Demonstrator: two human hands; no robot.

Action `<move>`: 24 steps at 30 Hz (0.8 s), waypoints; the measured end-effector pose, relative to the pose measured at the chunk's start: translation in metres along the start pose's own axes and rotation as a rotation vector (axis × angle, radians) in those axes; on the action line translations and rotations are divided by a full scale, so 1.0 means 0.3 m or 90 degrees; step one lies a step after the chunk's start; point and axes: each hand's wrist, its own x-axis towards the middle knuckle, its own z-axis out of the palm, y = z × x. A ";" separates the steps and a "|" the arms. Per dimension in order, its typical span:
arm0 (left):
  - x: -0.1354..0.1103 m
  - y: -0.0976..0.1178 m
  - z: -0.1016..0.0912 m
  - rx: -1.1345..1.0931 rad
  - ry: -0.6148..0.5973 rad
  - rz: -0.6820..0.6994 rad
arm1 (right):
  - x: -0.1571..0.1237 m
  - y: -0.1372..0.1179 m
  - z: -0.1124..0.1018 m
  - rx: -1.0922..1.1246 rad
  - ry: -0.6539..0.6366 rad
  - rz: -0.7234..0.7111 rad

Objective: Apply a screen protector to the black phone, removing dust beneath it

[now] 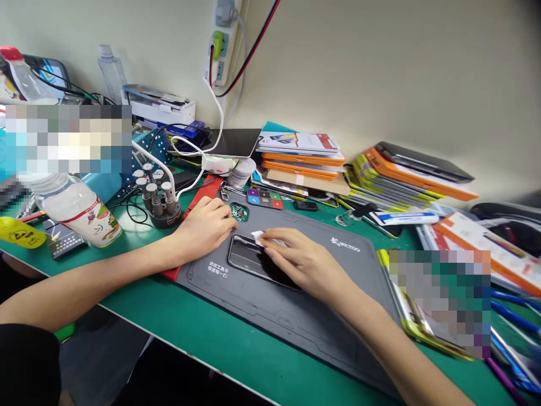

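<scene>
A phone (249, 256) with a dark, glossy screen lies face up on a grey work mat (321, 332). Over the phone's right part is my right hand (302, 259), its fingers pinching a small white wipe (257, 237) against the screen. My left hand (209, 223) rests at the mat's left side, close to the phone's upper left corner. Its fingers are bent and together, the tips partly hidden, so what they hold, if anything, does not show. A recess with small metal parts (239, 212) lies just beyond it.
Left of the mat stand a round holder with screwdriver-like tools (158, 200) and a plastic bottle (82, 211). Behind are stacked boxes (302, 152) and orange-and-yellow cases (397, 175). A white-and-blue tube (403, 217) lies right. White cables (222, 113) hang from a power strip (223, 42).
</scene>
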 end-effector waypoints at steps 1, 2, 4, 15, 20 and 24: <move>0.000 0.001 0.002 -0.009 -0.010 0.003 | -0.029 0.022 -0.011 0.000 0.009 0.018; 0.000 0.002 0.003 -0.019 -0.023 0.009 | -0.057 0.039 -0.021 0.008 0.009 0.030; 0.000 0.004 0.004 -0.040 -0.047 0.025 | -0.099 0.060 -0.034 0.032 0.024 0.053; 0.008 0.004 -0.044 -0.165 -0.096 0.046 | -0.117 0.020 -0.010 -0.083 0.186 0.071; 0.018 0.011 -0.060 -0.187 -0.103 0.113 | -0.134 0.018 -0.011 -0.123 0.178 0.063; 0.023 0.016 -0.075 -0.188 -0.107 0.141 | -0.128 0.009 -0.003 -0.167 0.174 0.048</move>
